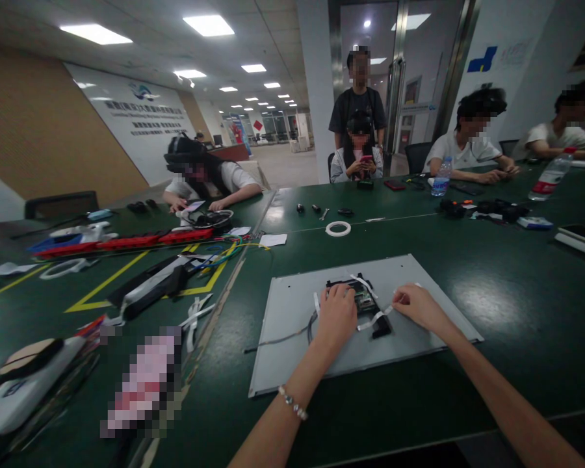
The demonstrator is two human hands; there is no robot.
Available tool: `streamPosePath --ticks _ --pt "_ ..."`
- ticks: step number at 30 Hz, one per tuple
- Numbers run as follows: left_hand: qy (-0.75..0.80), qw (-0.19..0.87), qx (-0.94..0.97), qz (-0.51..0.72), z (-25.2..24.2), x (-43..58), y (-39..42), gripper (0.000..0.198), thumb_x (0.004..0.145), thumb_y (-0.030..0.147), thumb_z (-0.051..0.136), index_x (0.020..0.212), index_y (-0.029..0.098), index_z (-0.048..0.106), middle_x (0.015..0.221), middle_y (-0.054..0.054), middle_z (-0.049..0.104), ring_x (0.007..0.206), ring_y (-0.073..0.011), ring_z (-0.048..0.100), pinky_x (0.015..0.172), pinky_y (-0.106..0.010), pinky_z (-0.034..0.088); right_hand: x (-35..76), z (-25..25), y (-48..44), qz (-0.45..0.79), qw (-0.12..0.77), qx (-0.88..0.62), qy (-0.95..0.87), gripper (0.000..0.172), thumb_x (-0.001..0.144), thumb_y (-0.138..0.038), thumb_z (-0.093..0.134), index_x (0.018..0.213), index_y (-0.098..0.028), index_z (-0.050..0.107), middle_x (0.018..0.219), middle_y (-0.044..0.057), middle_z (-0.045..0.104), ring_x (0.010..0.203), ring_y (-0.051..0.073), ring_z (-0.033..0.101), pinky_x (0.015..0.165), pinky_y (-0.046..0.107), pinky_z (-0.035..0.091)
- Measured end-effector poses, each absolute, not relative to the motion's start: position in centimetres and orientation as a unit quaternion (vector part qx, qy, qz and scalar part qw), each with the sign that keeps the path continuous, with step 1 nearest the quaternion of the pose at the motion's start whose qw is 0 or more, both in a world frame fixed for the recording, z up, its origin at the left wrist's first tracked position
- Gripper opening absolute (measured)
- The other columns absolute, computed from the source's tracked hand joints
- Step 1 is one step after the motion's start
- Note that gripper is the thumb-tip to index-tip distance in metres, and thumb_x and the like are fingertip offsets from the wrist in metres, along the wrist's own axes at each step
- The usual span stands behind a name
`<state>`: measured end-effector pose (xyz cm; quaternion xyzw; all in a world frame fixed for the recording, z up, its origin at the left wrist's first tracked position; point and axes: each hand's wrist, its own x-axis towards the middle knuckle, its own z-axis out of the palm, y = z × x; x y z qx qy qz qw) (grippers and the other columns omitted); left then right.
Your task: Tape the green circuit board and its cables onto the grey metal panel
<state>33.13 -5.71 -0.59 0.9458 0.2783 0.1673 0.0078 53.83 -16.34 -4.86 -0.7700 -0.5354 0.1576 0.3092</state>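
The tape (372,320) slants, long axis rightward, from the near edge of the device (364,300) to my right hand (416,303), the nearer one, its fingertips pinching the end. My left hand (338,309) covers the device's left side, grip unclear; beneath are the board (292,305) and worktop (517,351).

"What's worn behind the left hand (338,313)?"
"A beaded bracelet (293,403), its small rounded beads (299,411) pale and silvery."
"And behind the right hand (416,305)?"
"A bare forearm (497,383)."
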Motion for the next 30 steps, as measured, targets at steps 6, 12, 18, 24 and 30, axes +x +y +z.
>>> streamPosePath --ticks 6,12,18,24,30 --pt "0.245 0.021 0.958 0.149 -1.4 33.4 -5.8 0.038 0.093 0.015 0.035 0.128 0.02 0.048 0.136 -0.008 0.051 0.13 -0.0197 0.04 0.111 -0.044 0.025 53.8 -4.7 -16.4 0.125 0.29 -0.783 -0.536 0.016 0.077 -0.031 0.058 0.073 -0.019 0.067 0.085 0.006 0.065 0.083 0.018 0.059 0.079 0.029 0.043" --pt "0.246 0.043 0.96 0.125 -2.6 33.5 -5.3 0.039 0.093 0.016 0.034 0.129 0.018 0.048 0.137 -0.008 0.052 0.13 -0.0214 0.043 0.111 -0.046 0.026 53.7 -3.4 -16.9 0.209 0.379 -0.745 -0.507 0.024 0.079 -0.041 0.055 0.073 -0.018 0.062 0.074 0.004 0.065 0.071 0.017 0.06 0.066 0.028 0.044" --pt "0.248 0.052 0.959 0.125 -2.4 33.5 -5.2 0.04 0.093 0.017 0.034 0.13 0.019 0.049 0.137 -0.007 0.052 0.13 -0.0215 0.042 0.111 -0.046 0.025 53.9 -2.1 -17.2 0.302 0.477 -0.684 -0.462 0.023 0.077 -0.041 0.058 0.077 -0.018 0.057 0.077 0.003 0.065 0.074 0.015 0.062 0.072 0.028 0.048" --pt "0.25 0.05 0.961 0.112 -2.0 33.6 -5.3 0.041 0.092 0.016 0.034 0.131 0.018 0.048 0.139 -0.009 0.05 0.131 -0.0213 0.042 0.111 -0.046 0.025 53.6 -1.9 -17.2 0.309 0.517 -0.665 -0.441 0.026 0.074 -0.038 0.064 0.088 -0.018 0.055 0.071 0.0 0.063 0.068 0.014 0.06 0.068 0.027 0.048" --pt "0.252 0.044 0.959 0.122 -2.3 33.6 -5.3 0.04 0.093 0.017 0.032 0.131 0.019 0.047 0.137 -0.008 0.052 0.13 -0.0219 0.042 0.11 -0.049 0.025 52.7 -0.3 -17.7 0.354 0.619 -0.585 -0.385 0.063 0.066 -0.033 0.075 0.12 -0.02 0.046 0.064 -0.006 0.059 0.064 0.012 0.059 0.07 0.028 0.051"
